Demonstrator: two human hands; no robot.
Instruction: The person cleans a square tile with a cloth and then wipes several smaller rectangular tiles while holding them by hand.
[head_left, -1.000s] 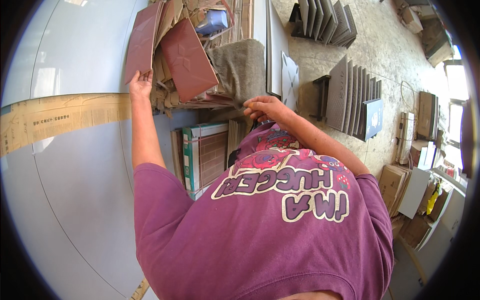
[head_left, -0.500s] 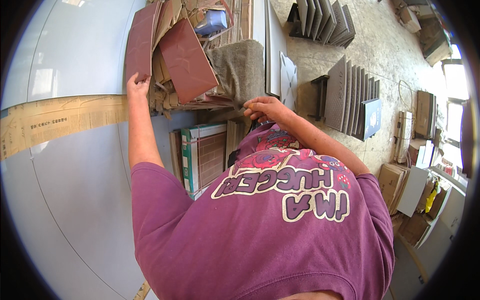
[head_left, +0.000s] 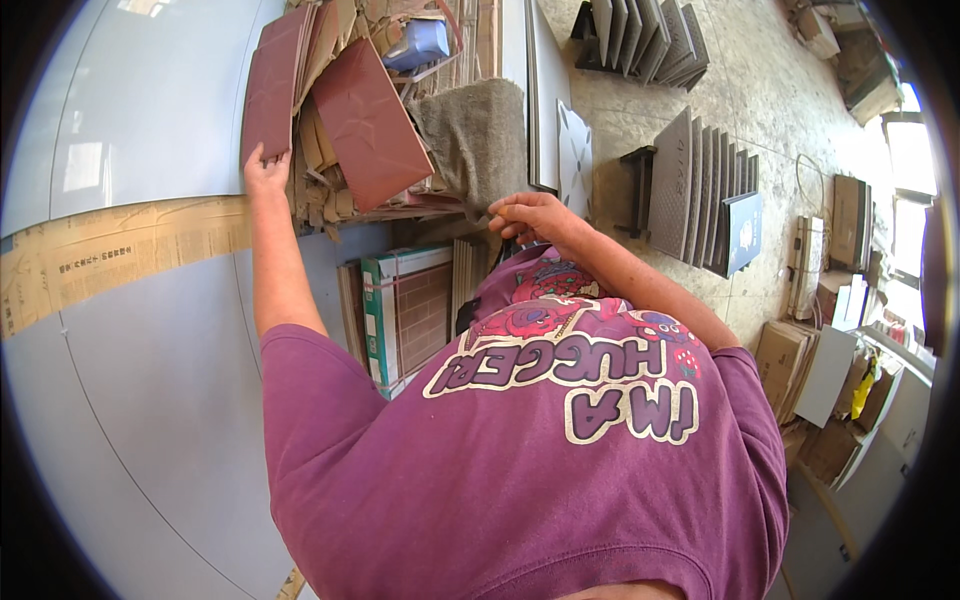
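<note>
A dark-red rectangular tile (head_left: 270, 95) sits left of a second red tile with a raised star-like pattern (head_left: 370, 125); a rough grey cloth (head_left: 468, 135) lies right of both. The left hand (head_left: 267, 172) appears to have its grip closed on the first tile's lower edge, so the step looks like handling that edge; shifting it would call for firm support. The right hand (head_left: 535, 215) seems to pinch a small orange object (head_left: 502, 210), too small to identify.
</note>
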